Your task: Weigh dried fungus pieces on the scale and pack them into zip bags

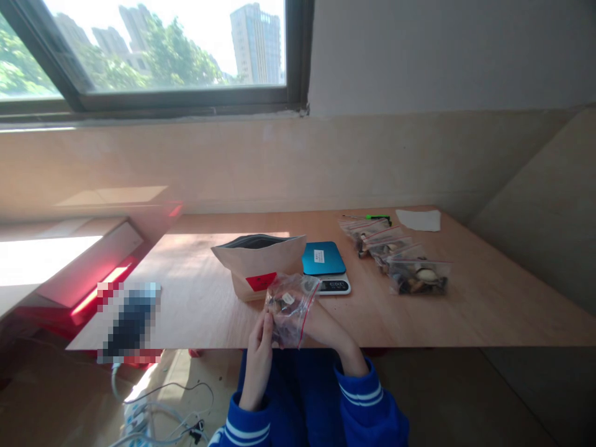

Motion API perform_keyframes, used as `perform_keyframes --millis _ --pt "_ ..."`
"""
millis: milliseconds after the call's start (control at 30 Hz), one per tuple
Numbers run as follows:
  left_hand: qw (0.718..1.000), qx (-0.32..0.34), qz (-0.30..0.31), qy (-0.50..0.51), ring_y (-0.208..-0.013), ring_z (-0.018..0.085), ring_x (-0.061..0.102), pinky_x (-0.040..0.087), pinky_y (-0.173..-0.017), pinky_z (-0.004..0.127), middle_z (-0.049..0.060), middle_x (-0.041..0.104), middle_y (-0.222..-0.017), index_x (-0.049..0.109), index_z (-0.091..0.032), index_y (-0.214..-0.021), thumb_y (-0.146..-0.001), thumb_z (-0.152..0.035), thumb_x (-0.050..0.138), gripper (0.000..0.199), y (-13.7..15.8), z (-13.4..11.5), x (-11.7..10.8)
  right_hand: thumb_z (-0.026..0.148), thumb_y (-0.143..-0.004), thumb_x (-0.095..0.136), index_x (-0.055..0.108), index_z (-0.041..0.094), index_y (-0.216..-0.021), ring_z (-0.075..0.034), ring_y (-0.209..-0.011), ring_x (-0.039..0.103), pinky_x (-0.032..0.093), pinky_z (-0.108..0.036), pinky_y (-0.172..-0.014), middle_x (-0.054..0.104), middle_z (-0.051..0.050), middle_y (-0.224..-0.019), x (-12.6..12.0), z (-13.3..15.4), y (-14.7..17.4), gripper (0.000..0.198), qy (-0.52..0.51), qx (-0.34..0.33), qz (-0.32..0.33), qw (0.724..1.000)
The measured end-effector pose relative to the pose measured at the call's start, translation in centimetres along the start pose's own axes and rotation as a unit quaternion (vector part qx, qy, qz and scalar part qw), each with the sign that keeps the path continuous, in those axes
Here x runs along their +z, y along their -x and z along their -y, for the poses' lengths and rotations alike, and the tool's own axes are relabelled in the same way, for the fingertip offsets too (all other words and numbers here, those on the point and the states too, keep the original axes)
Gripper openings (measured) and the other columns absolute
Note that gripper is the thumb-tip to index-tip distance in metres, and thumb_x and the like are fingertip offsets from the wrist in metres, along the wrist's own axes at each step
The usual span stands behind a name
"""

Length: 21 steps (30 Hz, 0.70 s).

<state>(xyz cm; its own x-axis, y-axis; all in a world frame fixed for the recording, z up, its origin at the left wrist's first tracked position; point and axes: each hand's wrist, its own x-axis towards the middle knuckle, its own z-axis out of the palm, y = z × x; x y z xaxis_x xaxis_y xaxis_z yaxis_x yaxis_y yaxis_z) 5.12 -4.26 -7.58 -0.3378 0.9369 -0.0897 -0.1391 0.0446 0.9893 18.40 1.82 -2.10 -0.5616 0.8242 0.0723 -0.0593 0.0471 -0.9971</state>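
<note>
A clear zip bag (293, 313) with a red seal line is held up over the table's front edge, its seal side turned to the right. Small pieces and a pale scrap show inside it. My left hand (261, 338) pinches the bag's left side, thumb in front. My right hand (316, 320) reaches in from the right, its fingers hidden in or behind the bag; I cannot tell which. Just behind stands a kraft paper pouch (251, 264) with a red label, its top gaping. To its right is a kitchen scale (325, 257) with a blue plate.
Several filled zip bags (419, 276) lie in a row on the right of the table (488, 310). Behind them are a green-handled tool (378, 217) and a white paper (419, 220). A blurred-out dark device (130, 323) lies at the left edge, with a cable (115, 379) hanging down.
</note>
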Motion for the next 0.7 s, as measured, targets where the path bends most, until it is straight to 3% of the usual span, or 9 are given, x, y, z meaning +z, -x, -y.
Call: perform_keyframes --millis 133,267,433,700 --pt "1.000 0.006 0.010 -0.010 -0.105 0.026 0.064 0.049 -0.094 0.037 0.009 0.074 -0.105 0.074 -0.018 -0.100 -0.076 -0.068 0.059 0.058 0.0 -0.3 -0.1 0.035 -0.078 0.072 0.063 0.021 -0.114 -0.020 -0.095 0.065 0.052 -0.040 -0.094 0.067 -0.007 -0.112 -0.3 -0.2 -0.1 0.039 0.018 0.009 0.004 1.000" --pt "0.998 -0.002 -0.015 0.058 -0.112 0.026 0.062 0.047 -0.098 0.035 0.009 0.072 -0.112 0.073 -0.018 -0.105 -0.075 -0.061 0.066 0.053 -0.2 -0.5 0.1 0.036 -0.078 0.073 0.062 0.021 -0.116 -0.021 -0.096 0.068 0.053 -0.040 -0.093 0.070 -0.007 -0.111 0.2 -0.8 -0.4 0.042 -0.005 0.003 0.008 1.000" --pt "0.977 -0.063 -0.077 0.188 -0.099 0.026 0.068 0.055 -0.079 0.033 0.011 0.073 -0.107 0.071 -0.015 -0.108 -0.072 -0.058 0.069 0.055 -0.2 -0.3 1.0 0.037 -0.074 0.075 0.063 0.019 -0.109 -0.020 -0.088 0.071 0.057 -0.037 -0.085 0.073 -0.005 -0.099 0.7 -1.3 -0.5 0.041 -0.042 0.017 -0.026 0.999" --pt "0.954 -0.101 -0.086 0.269 -0.102 0.024 0.066 0.056 -0.074 0.030 0.010 0.070 -0.116 0.068 -0.018 -0.114 -0.078 -0.047 0.065 0.046 0.7 -0.1 2.6 0.032 -0.079 0.071 0.065 0.023 -0.111 -0.019 -0.099 0.068 0.055 -0.035 -0.091 0.069 -0.005 -0.111 -0.4 0.0 0.6 0.033 -0.053 -0.052 -0.047 0.996"
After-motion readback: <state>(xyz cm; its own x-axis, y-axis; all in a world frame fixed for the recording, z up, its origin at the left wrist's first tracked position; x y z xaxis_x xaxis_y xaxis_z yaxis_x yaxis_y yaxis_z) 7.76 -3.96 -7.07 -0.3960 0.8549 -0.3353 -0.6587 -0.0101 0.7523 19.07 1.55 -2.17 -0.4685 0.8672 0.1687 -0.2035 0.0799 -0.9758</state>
